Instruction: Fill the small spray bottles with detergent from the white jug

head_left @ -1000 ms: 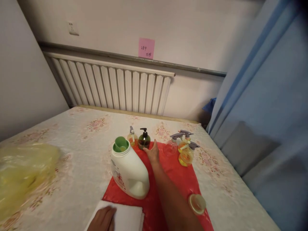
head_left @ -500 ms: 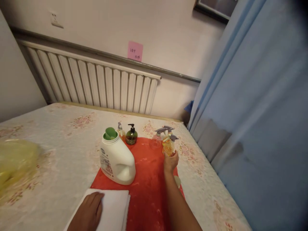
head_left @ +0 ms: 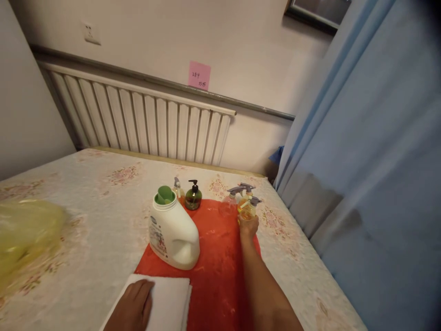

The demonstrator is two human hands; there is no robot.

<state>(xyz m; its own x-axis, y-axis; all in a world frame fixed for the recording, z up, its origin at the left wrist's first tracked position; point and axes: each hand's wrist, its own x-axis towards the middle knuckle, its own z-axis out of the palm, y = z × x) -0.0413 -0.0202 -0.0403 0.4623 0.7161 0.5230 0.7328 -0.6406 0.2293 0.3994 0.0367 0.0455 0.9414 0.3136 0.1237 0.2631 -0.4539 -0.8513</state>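
Note:
My right hand (head_left: 248, 226) is wrapped round the lower part of a clear spray bottle (head_left: 248, 211) with orange-yellow liquid and a grey trigger head. Two more spray bottles crowd beside it: a pinkish clear one (head_left: 228, 205) to the left and a yellow one (head_left: 242, 203) just behind. At the lower left, my left hand (head_left: 136, 301) lies flat on a folded white towel (head_left: 169, 299) and holds nothing. Beyond that towel stands a big white detergent jug (head_left: 177, 236), uncapped, with a green scoop (head_left: 165, 195) in its mouth. All these are on or beside a red cloth (head_left: 215, 257).
Behind the jug are a dark green pump bottle (head_left: 193, 197) and another spray bottle (head_left: 178, 188) with orange liquid. A yellow plastic bag (head_left: 31, 230) lies at the left on the flowered bedspread (head_left: 99, 207). A blue curtain (head_left: 361, 151) hangs along the right side.
The whole view has shifted slightly, so everything sits a little further right. My right hand keeps its hold on the spray bottle, and the left hand stays on the towel.

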